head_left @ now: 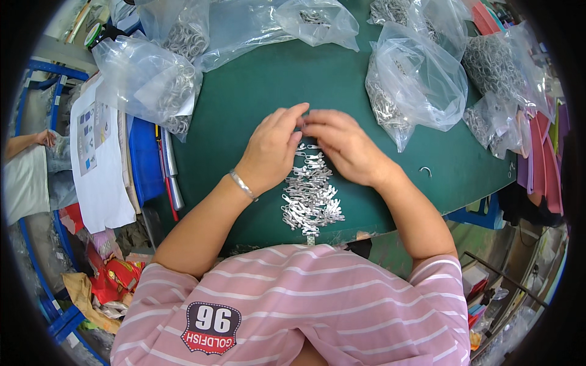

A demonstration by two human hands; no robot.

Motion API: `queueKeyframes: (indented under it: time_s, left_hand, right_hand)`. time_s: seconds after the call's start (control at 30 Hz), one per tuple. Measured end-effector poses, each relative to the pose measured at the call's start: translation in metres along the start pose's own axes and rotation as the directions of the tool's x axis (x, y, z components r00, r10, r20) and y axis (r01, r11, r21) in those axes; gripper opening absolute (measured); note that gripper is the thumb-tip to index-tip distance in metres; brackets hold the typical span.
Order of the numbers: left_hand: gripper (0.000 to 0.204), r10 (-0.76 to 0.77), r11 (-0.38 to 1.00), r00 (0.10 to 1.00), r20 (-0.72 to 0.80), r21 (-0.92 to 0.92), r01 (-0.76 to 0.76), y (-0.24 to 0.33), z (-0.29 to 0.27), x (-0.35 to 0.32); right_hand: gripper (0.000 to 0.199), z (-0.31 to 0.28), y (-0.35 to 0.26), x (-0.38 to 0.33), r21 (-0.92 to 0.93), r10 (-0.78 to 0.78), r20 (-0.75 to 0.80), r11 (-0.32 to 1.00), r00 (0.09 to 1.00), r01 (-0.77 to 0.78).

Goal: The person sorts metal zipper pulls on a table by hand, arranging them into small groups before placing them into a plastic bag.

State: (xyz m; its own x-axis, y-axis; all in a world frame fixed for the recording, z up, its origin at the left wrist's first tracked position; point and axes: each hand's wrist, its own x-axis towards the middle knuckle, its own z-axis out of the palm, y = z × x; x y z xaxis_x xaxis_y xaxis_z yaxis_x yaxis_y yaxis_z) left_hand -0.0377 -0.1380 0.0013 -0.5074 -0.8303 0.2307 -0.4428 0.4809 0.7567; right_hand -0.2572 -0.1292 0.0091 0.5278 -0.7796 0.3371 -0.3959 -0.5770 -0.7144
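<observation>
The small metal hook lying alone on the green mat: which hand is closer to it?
Right. The right hand lies left of the small metal hook, apart from it, above the pile of metal pieces. The left hand is farther, beyond the right hand.

around you sit clear bags of metal rings (149, 82), a lone hook (425, 171) on the green table (274, 79), and white papers (97, 165).

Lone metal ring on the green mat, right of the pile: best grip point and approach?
The lone ring lies flat on the green mat, apart from the pile of zipper pulls and the right hand. Probably come straight down from above and pinch across its thin curved wire, fingertips either side. It looks open on one side, so grip the closed bend. Detail is too small to confirm.
</observation>
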Motion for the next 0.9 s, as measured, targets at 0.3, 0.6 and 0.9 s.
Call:
queueKeyframes:
  time_s: [0.3, 0.6, 0.9]
  left_hand:
    - [0.118, -0.021, 0.971, 0.927, 0.375, 0.23, -0.071, 0.049, -0.025, -0.058]
    - [0.035, -0.374, 0.82, 0.924, -0.085, -0.495, 0.287, 0.002, 0.007, -0.061]
    - [0.045, -0.223, 0.975, 0.964, -0.145, -0.037, 0.22, 0.015, -0.016, -0.046]
  right_hand:
    - [0.136, 0.006, -0.048, -0.044, -0.28, 0.03, 0.383, 0.956, 0.923, 0.085]
    - [0.054, 0.046, -0.032, -0.009, -0.393, -0.079, -0.041, 0.918, 0.996, 0.057]
    - [0.021, 0.026, -0.018, 0.014, 0.144, 0.216, -0.225, 0.972, 0.95, -0.187]
